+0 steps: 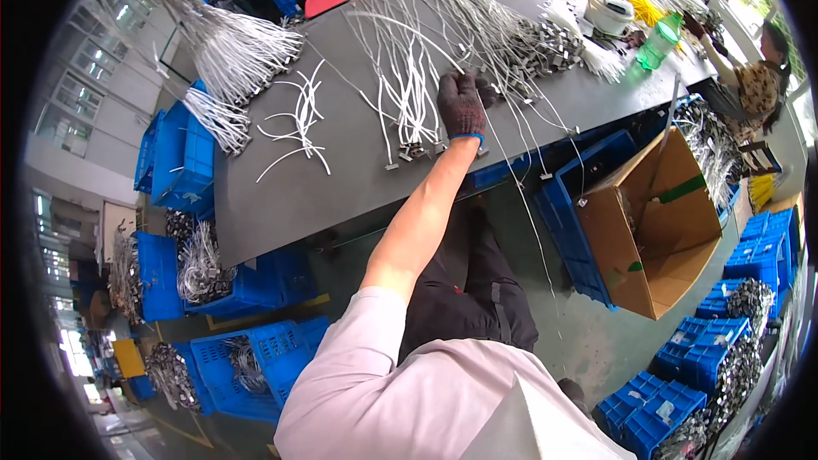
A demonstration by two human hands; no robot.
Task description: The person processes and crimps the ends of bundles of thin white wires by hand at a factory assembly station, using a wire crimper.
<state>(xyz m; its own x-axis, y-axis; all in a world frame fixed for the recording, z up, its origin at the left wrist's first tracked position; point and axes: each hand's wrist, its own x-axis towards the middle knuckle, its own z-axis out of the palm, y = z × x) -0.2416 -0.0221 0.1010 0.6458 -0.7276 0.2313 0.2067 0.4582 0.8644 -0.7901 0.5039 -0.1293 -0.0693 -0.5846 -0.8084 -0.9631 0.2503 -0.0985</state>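
My left hand (463, 108), in a dark knitted work glove with a blue cuff, reaches over the grey table. Its fingers are curled at the end of a white cable (415, 31) that arcs in from the far left. Just left of the hand lies a loose bunch of white cables (411, 98), with small connectors at their near ends. To its right, thin cables (517, 119) with connectors spread toward the table edge, and one hangs far down over the floor. The glove hides the exact grip. My right hand is out of view.
A large cable bundle (243, 51) overhangs the left side above blue crates (186, 158). Short white pieces (300, 123) lie on the table. A green bottle (660, 41) stands at right, near a seated person (750, 85). An open cardboard box (626, 238) sits below the right edge.
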